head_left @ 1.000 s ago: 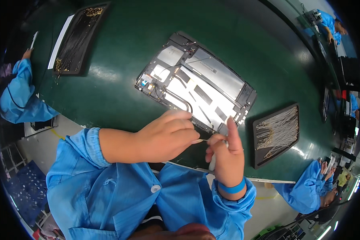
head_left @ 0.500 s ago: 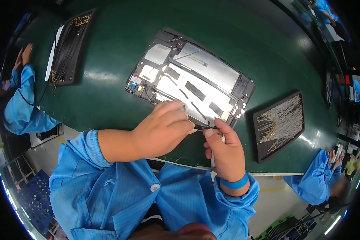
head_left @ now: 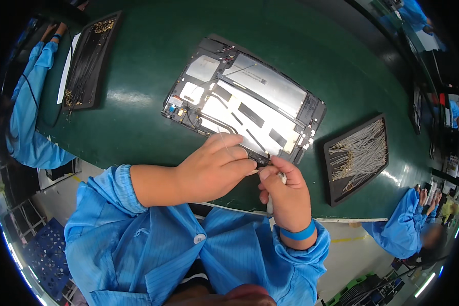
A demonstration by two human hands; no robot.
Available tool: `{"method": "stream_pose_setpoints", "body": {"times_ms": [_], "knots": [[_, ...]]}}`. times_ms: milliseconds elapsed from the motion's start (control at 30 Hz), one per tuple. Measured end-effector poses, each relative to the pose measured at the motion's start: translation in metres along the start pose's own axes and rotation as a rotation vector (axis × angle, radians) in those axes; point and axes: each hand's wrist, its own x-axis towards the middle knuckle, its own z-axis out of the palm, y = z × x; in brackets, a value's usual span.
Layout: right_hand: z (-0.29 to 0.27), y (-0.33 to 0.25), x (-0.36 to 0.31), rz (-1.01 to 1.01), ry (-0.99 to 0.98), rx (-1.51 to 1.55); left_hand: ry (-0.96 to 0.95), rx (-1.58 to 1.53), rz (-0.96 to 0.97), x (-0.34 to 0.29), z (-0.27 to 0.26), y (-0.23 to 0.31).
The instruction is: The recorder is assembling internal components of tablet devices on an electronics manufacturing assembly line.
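Note:
An opened tablet-like device (head_left: 250,115) lies tilted on the green table, its inside facing up, with silver panels, black strips and thin cables showing. My left hand (head_left: 214,166) rests at its near edge, fingers bent and pinched together; a thin pale cable (head_left: 223,140) seems to loop up from them. My right hand (head_left: 289,194) is closed round a slim white tool (head_left: 270,205), its thumb and forefinger meeting at the device's near right corner. The tool's tip and the spot between both hands' fingertips are mostly hidden.
On the right stands a black tray (head_left: 333,191) of white cables with gold ends. Another black tray (head_left: 103,66) at far left holds black cables, beside a white sheet (head_left: 66,76). Co-workers in blue sleeves (head_left: 23,117) sit at both sides of the green table (head_left: 153,30).
My left hand has shifted slightly right along the device's near edge, and a thin pale loop now shows above it. My right hand has barely moved. The left co-worker's arms reach farther forward.

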Motion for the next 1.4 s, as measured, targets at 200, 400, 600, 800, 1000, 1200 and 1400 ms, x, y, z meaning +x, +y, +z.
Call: {"method": "stream_pose_setpoints", "body": {"times_ms": [200, 400, 600, 800, 1000, 1200, 1400], "knots": [[0.006, -0.013, 0.007, -0.315, 0.256, 0.244, 0.024, 0.148, 0.022, 0.002, 0.006, -0.009], [0.008, 0.002, 0.028, -0.631, 0.33, 0.232, -0.038, 0.185, 0.045, 0.005, 0.004, -0.01], [0.01, 0.016, 0.036, -0.835, 0.486, -0.1, -0.067, 0.187, 0.038, 0.008, 0.002, -0.009], [0.006, 0.026, 0.044, -1.081, 0.423, -0.282, -0.089, 0.233, 0.006, 0.009, -0.001, -0.005], [0.008, 0.022, 0.04, -1.007, 0.388, -0.333, -0.09, 0.228, 0.002, 0.008, -0.002, -0.006], [0.006, 0.02, 0.041, -1.003, 0.388, -0.298, -0.074, 0.21, 0.02, 0.012, -0.001, -0.005], [0.004, 0.021, 0.044, -0.998, 0.387, -0.246, -0.067, 0.228, 0.007, 0.013, -0.001, -0.003]]}}
